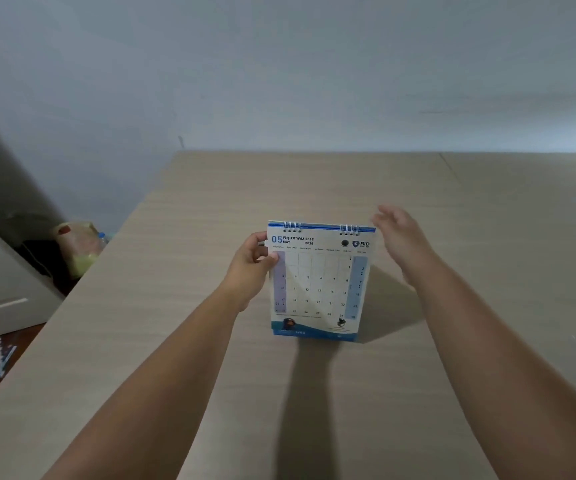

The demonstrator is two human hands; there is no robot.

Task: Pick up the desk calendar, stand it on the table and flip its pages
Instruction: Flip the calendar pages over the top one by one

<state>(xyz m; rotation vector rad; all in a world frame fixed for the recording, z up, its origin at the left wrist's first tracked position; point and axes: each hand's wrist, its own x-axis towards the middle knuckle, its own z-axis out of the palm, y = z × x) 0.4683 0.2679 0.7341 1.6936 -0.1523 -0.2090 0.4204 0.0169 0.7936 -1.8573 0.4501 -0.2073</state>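
While your arms reach forward over the table, this is how things stand for you:

Desk calendar: the desk calendar stands upright on its lower edge near the middle of the table, its face turned toward you and showing the page for 05 May 2026.

Binding: two sets of wire rings run along the calendar's top edge, with a blue strip beside them.

Left hand: your left hand is closed on the calendar's left edge near the top, thumb on the front of the page and fingers curled behind it.

Right hand: your right hand is open, fingers spread and relaxed, just beside the calendar's upper right corner; it looks clear of the calendar, though the blur there makes contact hard to rule out.

Shadow: the calendar throws a dark shadow on the table toward you.

Left of the table: down on the floor side, a plastic bag sits next to a bottle with a blue cap, and a pale cabinet stands nearer you.

Behind: a plain wall rises past the table's far edge.
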